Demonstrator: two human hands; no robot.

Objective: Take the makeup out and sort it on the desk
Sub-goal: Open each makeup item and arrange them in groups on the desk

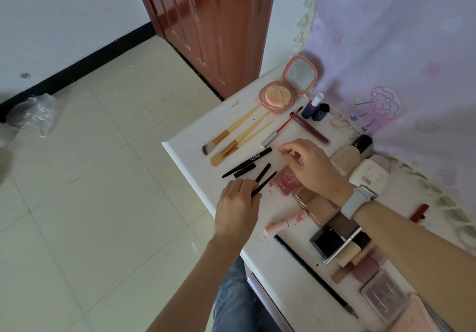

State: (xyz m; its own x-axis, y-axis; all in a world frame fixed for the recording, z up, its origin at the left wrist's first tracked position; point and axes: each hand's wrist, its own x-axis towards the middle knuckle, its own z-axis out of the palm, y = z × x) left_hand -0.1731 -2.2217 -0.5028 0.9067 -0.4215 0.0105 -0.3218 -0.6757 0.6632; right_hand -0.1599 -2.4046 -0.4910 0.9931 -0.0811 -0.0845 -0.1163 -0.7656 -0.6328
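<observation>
Makeup [260, 135] in loose rows on desk [185, 148]

Right forearm [401, 233] hides part of palettes [319, 209].

Bare forearms, grey-banded smartwatch [358, 199], seemingly blue jeans [231, 303].

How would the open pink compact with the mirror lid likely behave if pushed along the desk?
The open pink compact with the mirror lid would probably slide on its flat base rather than roll. Its raised lid may wobble or fold on the hinge. The mirror looks fragile, and the loose-looking peach puff could shift.
</observation>
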